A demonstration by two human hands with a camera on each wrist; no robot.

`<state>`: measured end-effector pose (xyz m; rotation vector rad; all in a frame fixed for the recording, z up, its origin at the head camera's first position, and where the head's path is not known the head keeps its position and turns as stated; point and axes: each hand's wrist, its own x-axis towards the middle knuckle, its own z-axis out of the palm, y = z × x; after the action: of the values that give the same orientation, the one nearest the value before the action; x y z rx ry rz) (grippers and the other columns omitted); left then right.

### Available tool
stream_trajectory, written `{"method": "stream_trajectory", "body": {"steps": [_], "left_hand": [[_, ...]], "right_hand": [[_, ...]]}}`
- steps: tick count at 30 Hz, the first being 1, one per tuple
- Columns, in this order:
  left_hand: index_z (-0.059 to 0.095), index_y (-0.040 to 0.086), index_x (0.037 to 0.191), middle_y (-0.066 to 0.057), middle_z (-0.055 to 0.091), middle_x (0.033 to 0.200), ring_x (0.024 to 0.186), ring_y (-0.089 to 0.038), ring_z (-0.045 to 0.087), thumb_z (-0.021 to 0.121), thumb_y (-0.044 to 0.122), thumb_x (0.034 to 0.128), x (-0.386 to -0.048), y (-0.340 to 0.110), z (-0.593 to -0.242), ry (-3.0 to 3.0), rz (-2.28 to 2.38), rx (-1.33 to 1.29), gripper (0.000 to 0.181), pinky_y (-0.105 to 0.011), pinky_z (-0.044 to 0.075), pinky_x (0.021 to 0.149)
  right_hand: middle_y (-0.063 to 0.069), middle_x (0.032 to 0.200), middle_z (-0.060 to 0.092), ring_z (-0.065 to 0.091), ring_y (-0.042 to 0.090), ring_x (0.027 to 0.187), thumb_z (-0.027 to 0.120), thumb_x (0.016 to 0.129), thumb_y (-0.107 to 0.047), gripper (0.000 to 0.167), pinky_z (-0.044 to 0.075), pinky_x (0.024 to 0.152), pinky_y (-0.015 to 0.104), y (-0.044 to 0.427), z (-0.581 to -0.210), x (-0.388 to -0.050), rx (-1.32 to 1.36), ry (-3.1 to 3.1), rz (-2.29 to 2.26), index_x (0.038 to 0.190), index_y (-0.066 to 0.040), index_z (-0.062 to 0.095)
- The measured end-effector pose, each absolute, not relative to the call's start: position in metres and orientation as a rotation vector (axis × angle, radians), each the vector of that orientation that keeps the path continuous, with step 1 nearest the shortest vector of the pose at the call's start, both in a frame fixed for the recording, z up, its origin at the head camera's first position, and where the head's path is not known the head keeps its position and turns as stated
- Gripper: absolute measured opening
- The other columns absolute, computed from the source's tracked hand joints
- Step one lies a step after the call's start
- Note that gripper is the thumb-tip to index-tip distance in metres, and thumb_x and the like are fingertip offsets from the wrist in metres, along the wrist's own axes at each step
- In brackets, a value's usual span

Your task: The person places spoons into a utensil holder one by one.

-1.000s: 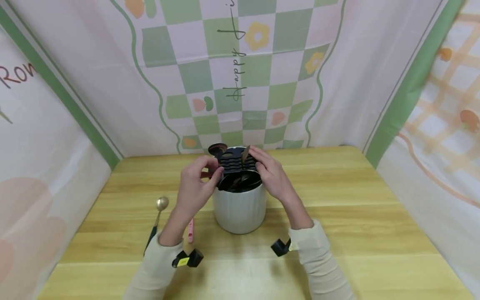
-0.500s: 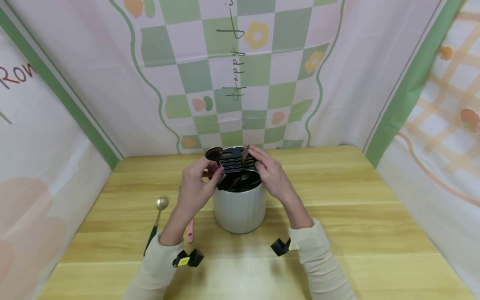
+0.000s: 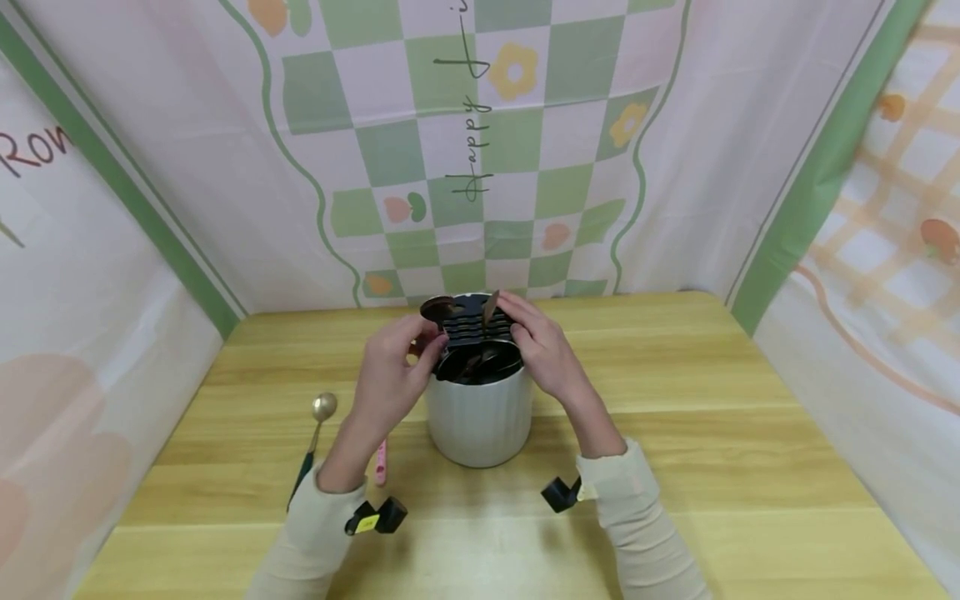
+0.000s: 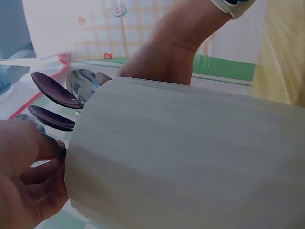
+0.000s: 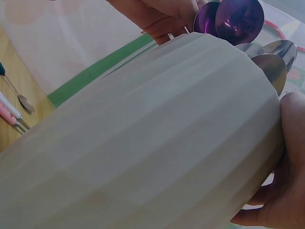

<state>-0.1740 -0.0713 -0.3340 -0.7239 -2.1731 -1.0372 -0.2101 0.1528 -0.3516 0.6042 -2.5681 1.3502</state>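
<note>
Out to the left of the left hand (image 3: 392,365), a green-handled spoon (image 3: 307,465) lies on the wooden counter (image 3: 675,375); just right of that wrist lies a pink handle (image 3: 381,463), partly hidden. Right of the right hand (image 3: 549,354) hangs orange-plaid cloth (image 3: 892,208). Beyond the hands, a green-checked cloth (image 3: 512,137) reads "Happy".

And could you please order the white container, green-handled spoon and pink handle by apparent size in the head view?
1. White container
2. Green-handled spoon
3. Pink handle, judging its visible part only
</note>
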Motion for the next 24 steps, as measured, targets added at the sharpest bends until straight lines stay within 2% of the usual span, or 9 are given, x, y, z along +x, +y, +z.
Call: {"method": "stream_trajectory", "body": {"steps": [11,15,21,24], "left_hand": [[0.07,0.002,0.092,-0.009,0.07,0.081,0.071,-0.015,0.065,0.073,0.002,0.0861,-0.1721,-0.0708,-0.337,-2.221,-1.037,-0.727,0.007,-0.027,0.057,0.063],[0.069,0.001,0.094,-0.009,0.07,0.082,0.071,-0.015,0.065,0.073,0.001,0.0855,-0.1715,-0.0713,-0.3373,-2.215,-1.051,-0.73,0.01,-0.029,0.057,0.063],[0.068,0.002,0.097,-0.009,0.07,0.084,0.073,-0.015,0.064,0.072,0.0,0.0862,-0.1694,-0.0738,-0.3381,-2.236,-1.039,-0.753,0.011,-0.034,0.058,0.065],[0.068,0.004,0.097,-0.007,0.069,0.086,0.075,-0.014,0.063,0.072,0.002,0.0874,-0.168,-0.0758,-0.3385,-2.248,-1.016,-0.774,0.011,-0.031,0.058,0.066]], "right_hand": [[0.01,0.157,0.043,0.037,0.029,0.147,0.038,0.101,-0.012,0.047,0.029,0.122,0.051,0.1524,-0.3528,-0.2109,0.607,-2.536,1.346,0.146,-0.009,0.051],[0.008,0.157,0.042,0.036,0.028,0.148,0.037,0.101,-0.013,0.047,0.029,0.122,0.05,0.1524,-0.3533,-0.2113,0.603,-2.543,1.343,0.146,-0.009,0.051],[0.006,0.158,0.042,0.035,0.027,0.148,0.037,0.101,-0.013,0.047,0.028,0.122,0.05,0.1519,-0.3529,-0.2112,0.603,-2.552,1.338,0.147,-0.01,0.05],[0.007,0.157,0.042,0.036,0.027,0.148,0.037,0.101,-0.013,0.047,0.028,0.122,0.05,0.1515,-0.3526,-0.211,0.598,-2.547,1.34,0.146,-0.01,0.051]]}}
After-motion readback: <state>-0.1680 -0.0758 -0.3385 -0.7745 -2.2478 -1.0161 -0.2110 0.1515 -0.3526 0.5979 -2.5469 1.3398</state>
